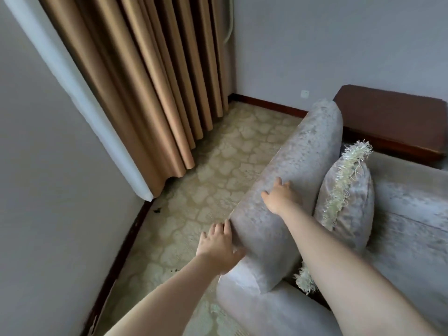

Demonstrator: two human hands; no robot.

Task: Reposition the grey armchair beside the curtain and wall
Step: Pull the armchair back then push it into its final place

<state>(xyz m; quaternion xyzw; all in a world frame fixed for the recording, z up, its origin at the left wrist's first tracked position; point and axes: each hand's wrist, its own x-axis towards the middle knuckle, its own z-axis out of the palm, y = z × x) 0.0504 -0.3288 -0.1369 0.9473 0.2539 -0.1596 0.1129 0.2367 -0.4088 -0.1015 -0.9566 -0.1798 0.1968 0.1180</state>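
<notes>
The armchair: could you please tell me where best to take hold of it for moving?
Likely the armchair by its thick padded top edge, from the curtain side: long, rounded, bare. Left hand at its near end, right hand on top.

The grey armchair (274, 241) is seen from above, standing apart from the tan curtain (150, 81) and the wall (339, 44), with patterned floor (225, 154) between. The right hand (282, 196) is laid on the top of the armrest (312, 141), its fingers (278, 181) curled over the crest. The left hand (219, 248) is pressed against the armrest's outer front corner, seemingly flat, though blurred. A fringed cushion (346, 190) is propped upright on the seat just beside the armrest. A dark wooden cabinet (392, 117) is set behind.
</notes>
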